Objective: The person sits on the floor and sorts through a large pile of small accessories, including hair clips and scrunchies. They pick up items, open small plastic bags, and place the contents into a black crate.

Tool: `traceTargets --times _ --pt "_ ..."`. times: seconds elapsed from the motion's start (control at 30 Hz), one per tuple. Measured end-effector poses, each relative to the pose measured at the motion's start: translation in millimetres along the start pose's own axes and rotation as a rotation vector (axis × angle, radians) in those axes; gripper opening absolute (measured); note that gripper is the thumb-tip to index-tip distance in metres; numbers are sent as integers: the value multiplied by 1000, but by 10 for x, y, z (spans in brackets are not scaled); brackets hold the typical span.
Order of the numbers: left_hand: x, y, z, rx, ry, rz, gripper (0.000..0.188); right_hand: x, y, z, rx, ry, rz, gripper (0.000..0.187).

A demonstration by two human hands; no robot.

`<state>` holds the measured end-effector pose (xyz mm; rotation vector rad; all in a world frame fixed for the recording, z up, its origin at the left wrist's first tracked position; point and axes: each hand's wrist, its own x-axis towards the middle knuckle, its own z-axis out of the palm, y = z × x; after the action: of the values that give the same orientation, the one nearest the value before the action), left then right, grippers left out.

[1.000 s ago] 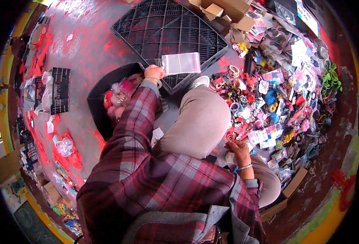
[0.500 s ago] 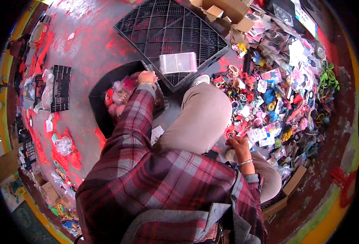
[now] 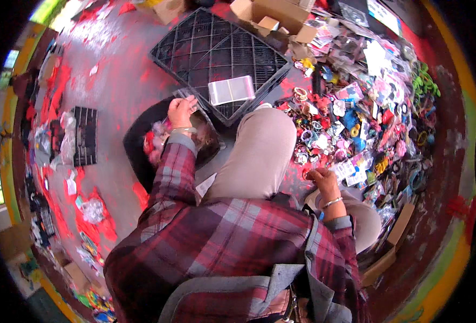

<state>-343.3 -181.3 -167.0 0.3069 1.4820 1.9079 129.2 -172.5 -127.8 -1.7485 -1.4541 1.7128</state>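
My left hand (image 3: 181,113) is above the black bin (image 3: 136,141), near its far rim, with fingers drawn together. Whether something thin and clear is between them is hard to make out. Inside the bin lie pink and red fluffy pieces (image 3: 157,141), some in clear wrapping, partly hidden by my wrist. My right hand (image 3: 325,185), with a bracelet at the wrist, is pinched closed above my right leg, at the near edge of a heap of small accessories (image 3: 351,126). What its fingertips hold is too small to name.
A stack of clear plastic bags (image 3: 231,90) rests on an upturned black crate (image 3: 216,51) ahead. Open cardboard boxes (image 3: 275,19) stand beyond it. Another black crate (image 3: 86,135) with plastic bags is at the left. A cardboard flap (image 3: 391,242) lies at the right.
My left hand has shifted slightly left over the bin, its fingers now pointing up and away. My right hand stays pinched near the heap. The whole view has shifted a little.
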Motion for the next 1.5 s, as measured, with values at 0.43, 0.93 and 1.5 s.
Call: traceTargets --times 0.43,0.93,1.5 --pt "-1430 1551 2595 -555 -881 -509 8 -324 -1303 -414 -446 426 -823 81" --pt "-1725 478 3594 -387 -789 -863 15 -154 -1303 -1160 172 595 -833 16" --pt "-1888 156 3617 651 -1646 155 22 -147 -1329 -1251 75 53 -299 17"
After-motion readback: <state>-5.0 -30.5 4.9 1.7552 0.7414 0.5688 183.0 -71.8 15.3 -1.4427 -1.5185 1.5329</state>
